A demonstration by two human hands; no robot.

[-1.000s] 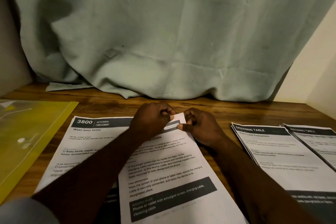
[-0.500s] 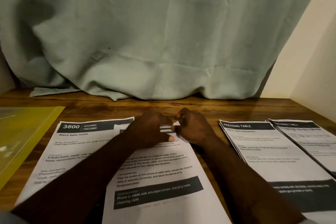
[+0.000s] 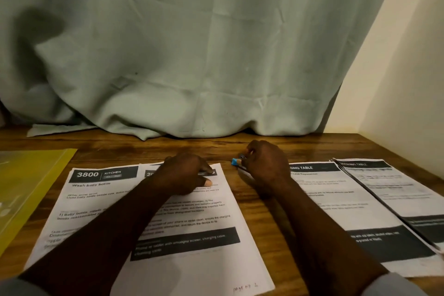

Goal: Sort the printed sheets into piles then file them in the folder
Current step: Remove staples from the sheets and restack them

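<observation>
I judge sorting near done, filing not begun: white printed sheets (image 3: 204,269) lie in four piles across wooden bench (image 3: 216,146), flat yellow plastic folder (image 3: 31,182) at left edge. L hand (image 3: 185,173) rests on one, grip unclear; R hand (image 3: 264,163) pinches small blue-tipped item (image 3: 235,161).

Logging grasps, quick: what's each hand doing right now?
Left hand: rests on the middle sheet; grip unclear.
Right hand: pinches a small blue clip.

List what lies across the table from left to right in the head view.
Yellow folder → kitchen sheet → left hand resting on the middle sheet → small blue clip → right hand pinching it → dressing table sheets → rightmost sheets.
</observation>
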